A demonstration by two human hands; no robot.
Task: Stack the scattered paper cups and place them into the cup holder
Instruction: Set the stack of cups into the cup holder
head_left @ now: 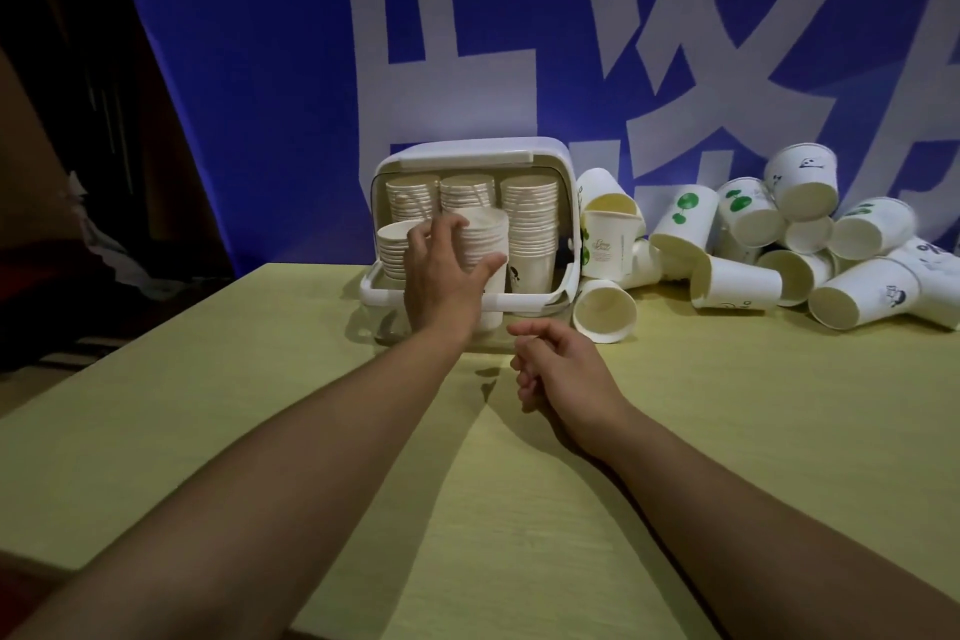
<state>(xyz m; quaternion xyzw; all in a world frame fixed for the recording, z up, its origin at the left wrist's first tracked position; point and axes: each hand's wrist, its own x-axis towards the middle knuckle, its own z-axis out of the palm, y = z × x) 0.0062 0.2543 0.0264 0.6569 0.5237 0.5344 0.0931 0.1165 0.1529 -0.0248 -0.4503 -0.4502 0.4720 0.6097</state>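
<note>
**Stack going into the holder, loose cups waiting**

The left hand [441,270] is wrapped round a stack of nested cups [485,237], fingers curled over its far side and thumb hooked across the near side, so the hold looks firm. That stack stands tall at the open front of the white cup holder [467,152], in the middle slot as far as can be told; whether its base already sits on the holder's floor is hidden by the hand

Just left of the gripped stack is a shorter stack [393,250], and just right of it a taller one [530,224] whose lowest cup shows a small dark print. Behind the grip, further stacks fill the back row under the holder's lid

Nearer the person and slightly right, the right hand [558,364] hovers above the yellow table [208,405] with fingers loosely curled, gripping nothing

Further right lies a single cup on its side [605,311], mouth toward the camera, close by the holder's corner. Beyond it the pile of scattered cups [779,244] spreads along the blue backdrop [249,68], tipped every which way

The step in hand appears to be seating a finished stack. Next, I judge, the left hand must let go without tipping the tall column, and the free right hand is best placed to reach the nearest fallen cup and begin a new stack
</note>
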